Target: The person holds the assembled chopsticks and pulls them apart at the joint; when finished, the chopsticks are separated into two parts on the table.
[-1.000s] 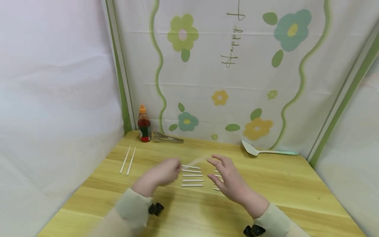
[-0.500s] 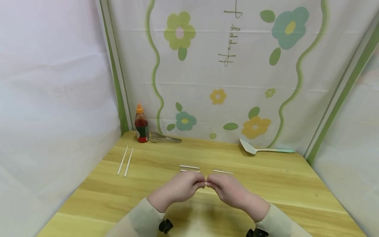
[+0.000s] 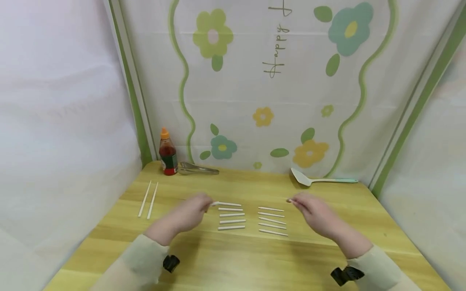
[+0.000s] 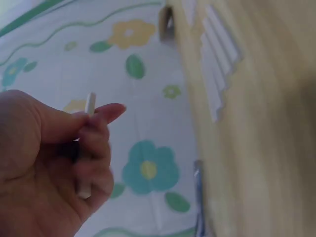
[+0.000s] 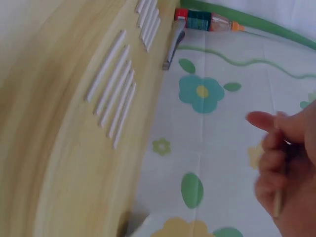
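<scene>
My left hand (image 3: 187, 216) pinches a short white stick (image 4: 90, 103) left of the two rows on the wooden table. The stick resembles a chopstick half. On the right, my right hand (image 3: 320, 216) has its fingers curled around another short stick (image 5: 278, 200), mostly hidden by the fingers. Between the hands lie a left row of short white sticks (image 3: 232, 215) and a right row of thinner, tapered sticks (image 3: 271, 214), several in each. Farther left, two long white chopsticks (image 3: 152, 201) lie side by side.
A red sauce bottle (image 3: 168, 157) with an orange cap stands at the back left, beside metal tongs (image 3: 199, 169). At the back right a white spatula (image 3: 303, 178) with a mint handle lies near the flowered cloth (image 3: 247, 81). Wooden tabletop (image 3: 251, 262) extends in front of the rows.
Half a second ago both hands met in the middle, pinching something pale between them. They have since moved apart left and right, each with a short stick, uncovering the rows.
</scene>
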The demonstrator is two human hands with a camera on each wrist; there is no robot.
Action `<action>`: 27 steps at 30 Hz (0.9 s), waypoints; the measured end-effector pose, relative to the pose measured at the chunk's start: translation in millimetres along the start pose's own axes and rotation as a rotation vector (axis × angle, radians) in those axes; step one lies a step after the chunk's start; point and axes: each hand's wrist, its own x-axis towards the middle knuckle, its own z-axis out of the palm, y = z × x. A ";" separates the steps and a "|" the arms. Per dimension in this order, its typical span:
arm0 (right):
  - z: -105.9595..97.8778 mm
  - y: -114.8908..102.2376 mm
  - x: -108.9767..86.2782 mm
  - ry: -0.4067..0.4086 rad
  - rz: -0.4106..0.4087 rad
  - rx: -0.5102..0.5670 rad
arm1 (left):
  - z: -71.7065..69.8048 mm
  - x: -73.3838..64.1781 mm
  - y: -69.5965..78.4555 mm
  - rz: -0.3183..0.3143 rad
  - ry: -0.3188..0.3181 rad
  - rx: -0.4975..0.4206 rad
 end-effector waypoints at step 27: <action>93.1 -3.9 13.2 -0.361 0.098 -0.005 | 89.1 41.1 11.9 0.059 -0.106 0.269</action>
